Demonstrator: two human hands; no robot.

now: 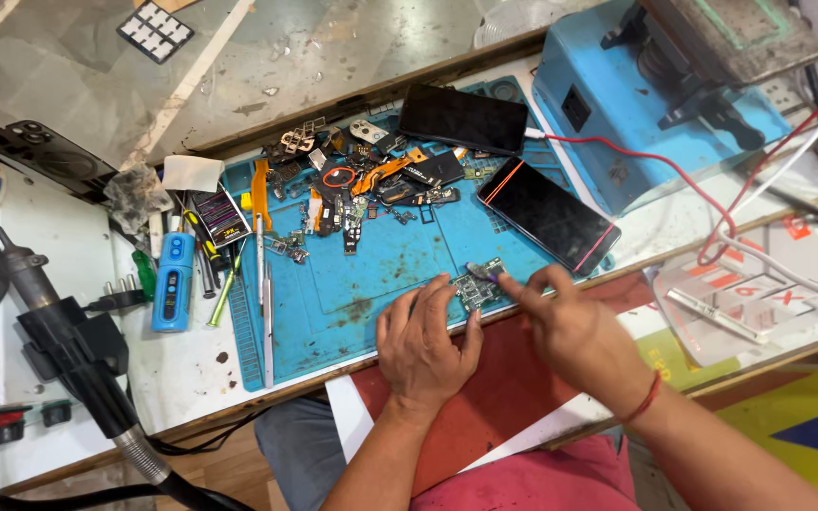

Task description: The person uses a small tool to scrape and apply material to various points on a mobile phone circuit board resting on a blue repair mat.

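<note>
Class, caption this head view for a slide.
Both hands, left hand and right hand, work a phone circuit board on a blue repair mat.

The left hand [425, 343] lay flat on the blue mat [371, 270], its fingertips pressing a small green circuit board [478, 284]. The right hand [570, 326] pinched the same board from the other side, with a red thread around its wrist. Lots of little phone parts [352, 194] sat in a pile at the top of the mat. Two dark phones [548, 215] lay near them. A blue tool [173, 281] rested to the left.
</note>
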